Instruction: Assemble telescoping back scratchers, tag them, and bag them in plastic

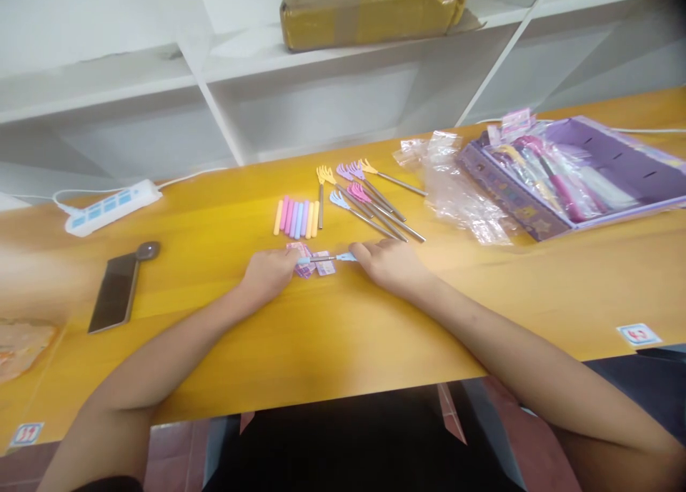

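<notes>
Found the left hand (271,274) with fingers closed around the blue grip of a back scratcher (324,258), at nine o'clock of its metal rod. Found the right hand (394,263) with thumb and fingers pinched on the blue claw end, at three o'clock. Located the scratcher between both hands, over printed cards (326,265); could not tell whether touching them. Noted, from the scratcher, a row of pastel tubes (296,218) near eleven o'clock and loose clawed rods (359,191) near one o'clock, with yellow, purple, pink and blue heads. Recorded clear plastic bags (455,185) at two o'clock, beside a purple tray (511,194) of wrapped goods. Logged a phone (113,292) near nine o'clock and a white power strip (115,208) between nine and ten, both well apart from the hands. Saw a taped box (369,13) at twelve o'clock, on a shelf (241,63) beyond the wooden table (300,335).
</notes>
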The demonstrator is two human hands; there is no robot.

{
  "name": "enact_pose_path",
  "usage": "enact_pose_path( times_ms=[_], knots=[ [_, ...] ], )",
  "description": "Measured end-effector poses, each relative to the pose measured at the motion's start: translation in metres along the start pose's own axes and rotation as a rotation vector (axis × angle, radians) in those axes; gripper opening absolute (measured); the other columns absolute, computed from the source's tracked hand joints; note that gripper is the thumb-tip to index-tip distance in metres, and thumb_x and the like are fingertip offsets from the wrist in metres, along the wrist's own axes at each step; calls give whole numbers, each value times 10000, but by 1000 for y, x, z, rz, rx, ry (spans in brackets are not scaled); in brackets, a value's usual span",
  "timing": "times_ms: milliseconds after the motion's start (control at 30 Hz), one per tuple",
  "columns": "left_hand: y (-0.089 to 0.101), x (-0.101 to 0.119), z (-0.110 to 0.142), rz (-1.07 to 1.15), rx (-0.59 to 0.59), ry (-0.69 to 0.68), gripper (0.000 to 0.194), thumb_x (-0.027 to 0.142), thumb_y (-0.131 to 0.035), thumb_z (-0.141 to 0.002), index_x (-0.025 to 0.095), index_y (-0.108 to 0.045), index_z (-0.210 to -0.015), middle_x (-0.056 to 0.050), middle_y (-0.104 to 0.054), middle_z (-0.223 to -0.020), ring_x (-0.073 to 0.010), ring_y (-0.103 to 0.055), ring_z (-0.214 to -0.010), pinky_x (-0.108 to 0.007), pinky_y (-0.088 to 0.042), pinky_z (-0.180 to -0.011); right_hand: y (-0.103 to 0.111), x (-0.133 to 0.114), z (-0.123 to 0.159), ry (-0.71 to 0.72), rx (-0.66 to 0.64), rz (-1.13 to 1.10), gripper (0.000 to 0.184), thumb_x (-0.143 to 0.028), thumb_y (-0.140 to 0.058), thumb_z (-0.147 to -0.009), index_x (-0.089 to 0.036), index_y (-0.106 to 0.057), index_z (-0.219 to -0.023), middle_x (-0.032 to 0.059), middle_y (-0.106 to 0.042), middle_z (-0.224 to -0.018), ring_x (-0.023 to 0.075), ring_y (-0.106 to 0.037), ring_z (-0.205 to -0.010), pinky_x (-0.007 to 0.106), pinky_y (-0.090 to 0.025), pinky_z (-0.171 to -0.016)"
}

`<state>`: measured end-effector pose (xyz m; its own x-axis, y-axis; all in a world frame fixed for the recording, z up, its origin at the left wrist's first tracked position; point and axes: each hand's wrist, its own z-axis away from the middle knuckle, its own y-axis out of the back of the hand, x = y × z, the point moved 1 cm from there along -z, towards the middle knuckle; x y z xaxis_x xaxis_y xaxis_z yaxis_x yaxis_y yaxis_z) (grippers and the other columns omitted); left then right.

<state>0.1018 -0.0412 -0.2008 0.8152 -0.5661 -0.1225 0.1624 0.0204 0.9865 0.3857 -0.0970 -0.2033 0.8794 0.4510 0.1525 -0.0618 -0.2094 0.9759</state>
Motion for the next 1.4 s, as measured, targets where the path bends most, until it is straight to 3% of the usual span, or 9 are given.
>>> enact_pose_path(
  times_ms=[200,433,667,800,1033,1167,1267,1333,1400],
  knots=[
    [-2,-3,-2,-3,25,-12,323,176,-458,-1068,188,-760,-1181,-155,-837,-1029,-322,-805,-914,-353,-521,-703,7,0,0,-41,-88,-44,256,-104,-419,-1068,-135,-673,-1075,85,-719,-857,170,-483,-639,352,-106,-649],
    [8,1,-3,-31,-47,9,335,178,-434,-1083,171,-751,-1189,-164,-835,-988,-314,-814,-889,-349,-539,-707,8,-1,-1,-71,-139,-76,302,-96,-442,-1058,-140,-702,-1207,88,-751,-914,182,-563,-705,350,-122,-651],
    [8,2,-3,-31,-75,13,368,180,-403,-1088,159,-737,-1240,-187,-830,-1017,-352,-820,-923,-394,-571,-737,7,3,0,-54,-102,-86,318,-141,-439,-1079,-159,-714,-1238,85,-762,-933,174,-558,-704,349,-152,-665],
    [11,4,-1,-9,-77,17,369,168,-408,-1077,174,-726,-1264,-170,-833,-1048,-335,-820,-939,-380,-571,-752,6,5,2,-52,-80,-71,339,-149,-453,-1072,-170,-714,-1287,70,-770,-934,165,-548,-677,340,-134,-654],
    [22,2,2,29,-18,70,379,198,-450,-1050,194,-778,-1239,-186,-833,-1027,-350,-809,-937,-396,-551,-737,9,12,4,-26,28,-39,398,-136,-465,-1040,-172,-713,-1349,84,-778,-935,170,-562,-677,331,-169,-658],
    [33,-11,0,9,22,135,380,216,-456,-1036,205,-820,-1143,-172,-828,-997,-348,-802,-937,-380,-513,-712,14,22,7,-69,79,-9,404,-150,-462,-1049,-186,-728,-1352,83,-762,-877,179,-572,-697,325,-210,-669],
    [44,-30,-5,-34,19,232,355,230,-491,-1001,215,-840,-1064,-158,-823,-945,-334,-790,-907,-362,-473,-705,20,39,10,-190,126,26,387,-193,-469,-1069,-200,-759,-1326,79,-743,-821,183,-549,-679,320,-206,-666],
    [54,-45,-8,-69,55,281,361,318,-497,-1021,227,-847,-1035,-148,-818,-910,-330,-773,-876,-359,-435,-696,25,56,12,-260,166,28,391,-209,-478,-1067,-202,-773,-1324,77,-741,-810,180,-533,-673,308,-223,-675],
    [64,-63,-9,-85,136,318,485,444,-424,-1077,224,-846,-981,-147,-806,-880,-319,-748,-845,-356,-391,-692,30,77,14,-290,211,7,402,-207,-479,-1058,-200,-782,-1323,78,-752,-832,174,-535,-695,291,-285,-716]
  ],
)
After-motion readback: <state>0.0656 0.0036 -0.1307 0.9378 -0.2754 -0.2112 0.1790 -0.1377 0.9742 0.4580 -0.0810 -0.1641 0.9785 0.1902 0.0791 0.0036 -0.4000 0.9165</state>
